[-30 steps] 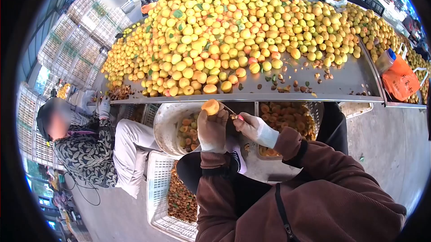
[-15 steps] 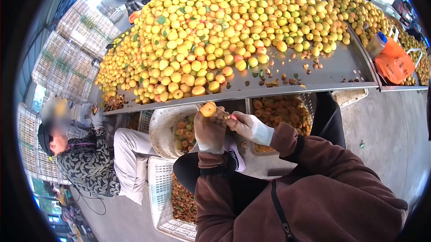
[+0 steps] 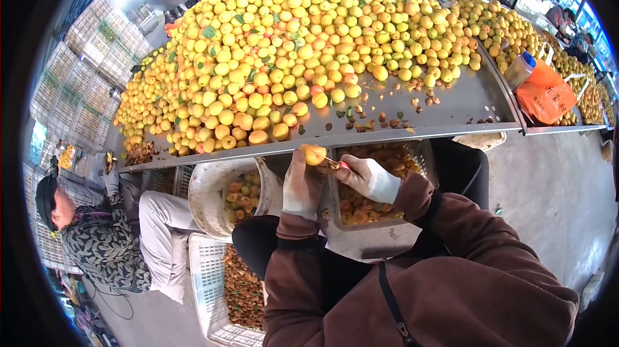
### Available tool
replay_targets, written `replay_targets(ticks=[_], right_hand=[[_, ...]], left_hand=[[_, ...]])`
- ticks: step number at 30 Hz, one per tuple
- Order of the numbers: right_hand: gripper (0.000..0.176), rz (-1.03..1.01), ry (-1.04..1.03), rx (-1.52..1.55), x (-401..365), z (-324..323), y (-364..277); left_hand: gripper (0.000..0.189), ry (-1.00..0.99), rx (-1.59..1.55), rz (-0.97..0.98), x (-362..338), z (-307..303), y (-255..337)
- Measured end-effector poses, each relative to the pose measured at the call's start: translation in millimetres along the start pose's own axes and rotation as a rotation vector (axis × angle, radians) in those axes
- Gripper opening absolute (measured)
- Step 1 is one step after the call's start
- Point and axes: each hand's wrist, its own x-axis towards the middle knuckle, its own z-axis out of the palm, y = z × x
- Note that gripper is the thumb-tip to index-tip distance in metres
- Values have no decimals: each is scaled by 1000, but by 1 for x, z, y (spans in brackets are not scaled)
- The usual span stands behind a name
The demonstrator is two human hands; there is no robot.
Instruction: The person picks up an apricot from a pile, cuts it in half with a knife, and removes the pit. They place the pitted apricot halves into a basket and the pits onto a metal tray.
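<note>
Gloved and raised just in front of the table edge, my left hand (image 3: 303, 186) grips a yellow-orange apricot (image 3: 314, 154) at its fingertips. My right hand (image 3: 369, 178), also gloved, is closed around a small red-handled knife (image 3: 344, 165). Its thin metal end points left, right at the underside of the apricot. Beyond both hands, a large heap of apricots (image 3: 271, 67) covers much of the metal table (image 3: 445, 112). Below my hands stands a crate (image 3: 361, 219) of cut orange fruit.
A white bucket (image 3: 205, 202) with fruit pieces stands left of my knees, above a white crate (image 3: 201, 282) of brown pits. At the left sits a co-worker (image 3: 106, 244). An orange bag (image 3: 547, 94) and a blue-lidded container (image 3: 519, 70) lie on the table's right.
The view has shifted, so the table and bucket appear further left. In my left hand the apricot is tilted differently, and the knife has come closer against it.
</note>
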Motion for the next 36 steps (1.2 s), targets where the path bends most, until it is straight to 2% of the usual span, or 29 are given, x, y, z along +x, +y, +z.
replay_targets(ticks=[3, 11, 13, 16, 18, 21, 25, 27, 28, 33, 36], right_hand=[[40, 36, 10, -13, -6, -13, 13], [40, 94, 80, 42, -23, -44, 40], [35, 95, 106, 35, -26, -48, 48], [31, 88, 154, 92, -29, -49, 57], [29, 105, 165, 94, -32, -51, 57], [28, 99, 188, 127, -34, -51, 61], [28, 105, 200, 140, -38, -51, 71], [28, 109, 231, 149, -35, -48, 75], [28, 111, 260, 154, -34, -47, 75], [32, 142, 269, 112, -33, -47, 72], [35, 152, 255, 94, -30, -49, 73]], left_hand=[[45, 91, 64, -17, 6, 19, -11], [48, 87, 102, -82, 33, 41, -48], [48, 107, 111, -96, 37, 47, -55], [49, 72, 228, -21, 44, 48, -63], [44, 84, 419, 110, 48, 46, -68], [48, 87, 505, 168, 51, 50, -70], [49, 60, 532, 131, 52, 55, -70], [51, 52, 516, 11, 54, 55, -70], [51, 53, 513, 12, 54, 57, -70], [51, 170, 317, -173, 56, 64, -71], [50, 134, 267, -152, 58, 56, -73]])
